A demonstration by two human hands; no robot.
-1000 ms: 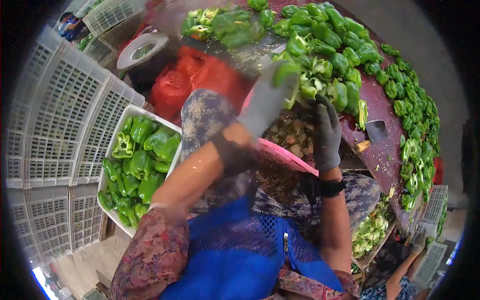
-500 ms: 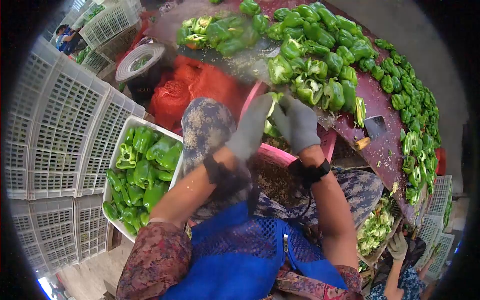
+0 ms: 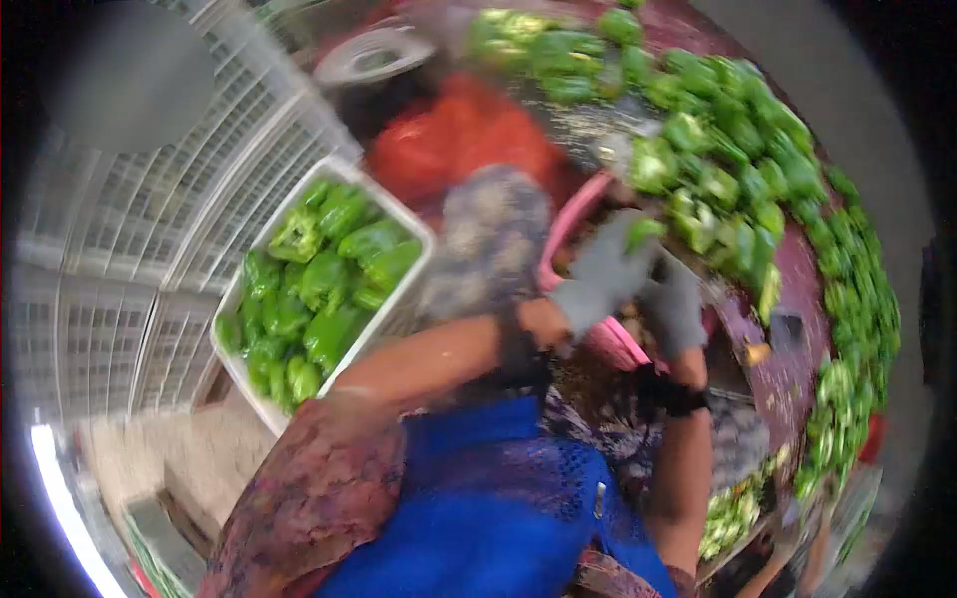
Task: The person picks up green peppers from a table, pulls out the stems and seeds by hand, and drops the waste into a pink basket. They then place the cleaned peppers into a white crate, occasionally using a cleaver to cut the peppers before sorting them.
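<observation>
Both my hands wear grey gloves and meet over a pink basin (image 3: 623, 344) between my knees. My left hand (image 3: 603, 269) is closed around a green bell pepper (image 3: 645, 233), which pokes out above the fingers. My right hand (image 3: 674, 307) presses close beside it on the right, its fingers smeared by motion. I cannot make out whether those fingers also grip the pepper. Just beyond, cut and whole green bell peppers (image 3: 743, 130) are heaped on a dark red tabletop (image 3: 793, 264).
Left of my knee stands a white crate (image 3: 392, 311) of green peppers. Stacked white crates (image 3: 95, 269) line the left side. A red mesh bag (image 3: 464, 140) lies ahead. A blade with a yellowish handle (image 3: 758, 353) rests on the table. Pale pepper scraps (image 3: 731, 520) fill a container at lower right.
The view has swung left, so most things sit farther right and are blurred. My hands stay together over the basin, and the pepper now shows above my left fingers.
</observation>
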